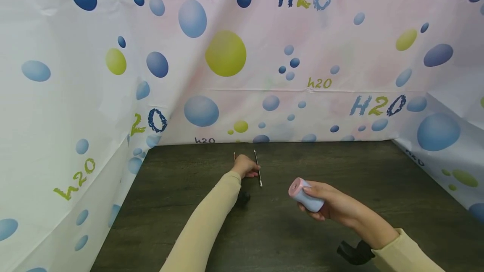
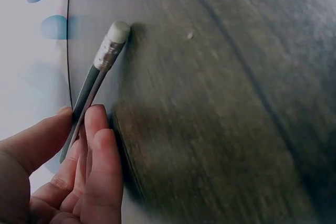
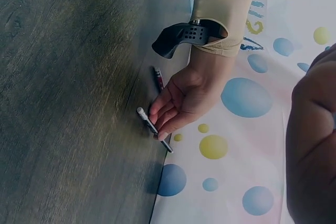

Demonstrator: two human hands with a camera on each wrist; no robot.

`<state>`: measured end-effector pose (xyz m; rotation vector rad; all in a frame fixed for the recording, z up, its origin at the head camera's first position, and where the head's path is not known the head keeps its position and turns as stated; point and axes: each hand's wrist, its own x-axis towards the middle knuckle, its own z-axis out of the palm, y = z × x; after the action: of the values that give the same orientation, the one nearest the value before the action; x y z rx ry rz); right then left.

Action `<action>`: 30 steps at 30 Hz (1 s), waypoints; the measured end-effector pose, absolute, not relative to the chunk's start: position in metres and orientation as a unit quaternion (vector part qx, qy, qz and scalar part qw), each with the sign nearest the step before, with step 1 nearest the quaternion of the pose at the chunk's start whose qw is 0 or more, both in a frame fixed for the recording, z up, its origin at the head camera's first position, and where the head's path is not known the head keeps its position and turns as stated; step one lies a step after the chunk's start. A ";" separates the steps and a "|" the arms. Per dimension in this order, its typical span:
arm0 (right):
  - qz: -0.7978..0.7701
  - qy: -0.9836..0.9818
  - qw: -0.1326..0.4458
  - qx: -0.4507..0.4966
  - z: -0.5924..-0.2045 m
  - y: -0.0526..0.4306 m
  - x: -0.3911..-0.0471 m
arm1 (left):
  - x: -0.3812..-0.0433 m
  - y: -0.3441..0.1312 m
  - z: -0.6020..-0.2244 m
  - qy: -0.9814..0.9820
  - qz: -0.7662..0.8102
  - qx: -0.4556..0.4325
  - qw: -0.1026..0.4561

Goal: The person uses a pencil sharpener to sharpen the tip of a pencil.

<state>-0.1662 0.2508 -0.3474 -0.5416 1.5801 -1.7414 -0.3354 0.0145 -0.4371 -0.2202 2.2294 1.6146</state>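
My left hand (image 1: 245,166) pinches a dark pencil (image 2: 92,85) between thumb and fingers. The pencil has a white eraser in a silver ferrule, which points toward the near side, its other end toward the back wall. A second pencil (image 3: 158,78), red and dark, lies on the table just beyond the left hand, partly hidden by it. In front of me, my right hand (image 1: 327,200) grips a small lavender pencil sharpener (image 1: 311,198) with curled fingers. Its pink end, with a hole, faces left and up. The right wrist view shows only part of the right hand.
The dark wooden table (image 1: 181,205) ends against a white sheet (image 1: 264,32) printed with bubbles and H2O lettering, which also rises at both sides. Black wrist mounts (image 1: 355,253) sit under the sleeves. A tiny pale speck (image 2: 190,35) lies on the wood.
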 end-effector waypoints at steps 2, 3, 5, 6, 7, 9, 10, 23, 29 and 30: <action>-0.674 0.613 0.356 -0.208 -0.347 0.251 -0.166 | -0.336 0.016 -0.437 0.804 0.562 -0.074 0.180; -0.674 0.613 0.357 -0.207 -0.347 0.251 -0.166 | -0.337 0.016 -0.437 0.811 0.554 -0.072 0.175; -0.674 0.613 0.357 -0.207 -0.347 0.251 -0.166 | -0.338 0.018 -0.437 0.824 0.538 -0.070 0.163; -0.673 0.613 0.357 -0.208 -0.347 0.251 -0.166 | -0.338 0.018 -0.437 0.831 0.529 -0.068 0.157; -0.673 0.613 0.357 -0.209 -0.347 0.251 -0.166 | -0.339 0.019 -0.437 0.839 0.518 -0.065 0.152; -0.674 0.612 0.357 -0.209 -0.347 0.251 -0.166 | -0.339 0.021 -0.437 0.853 0.498 -0.062 0.143; -0.674 0.612 0.357 -0.209 -0.347 0.251 -0.166 | -0.339 0.021 -0.438 0.859 0.490 -0.060 0.138; -0.678 0.610 0.354 -0.205 -0.349 0.255 -0.165 | -0.327 0.025 -0.433 0.930 0.362 0.012 0.061; -0.681 0.609 0.350 -0.206 -0.351 0.258 -0.166 | -0.304 0.023 -0.427 0.955 0.268 0.130 0.020; -0.681 0.608 0.350 -0.208 -0.351 0.259 -0.167 | -0.299 0.024 -0.426 0.957 0.252 0.143 0.022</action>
<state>-0.1665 0.2587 -0.3510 -0.5395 1.5757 -1.7653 -0.2986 0.0243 -0.4258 0.4440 2.9648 0.7809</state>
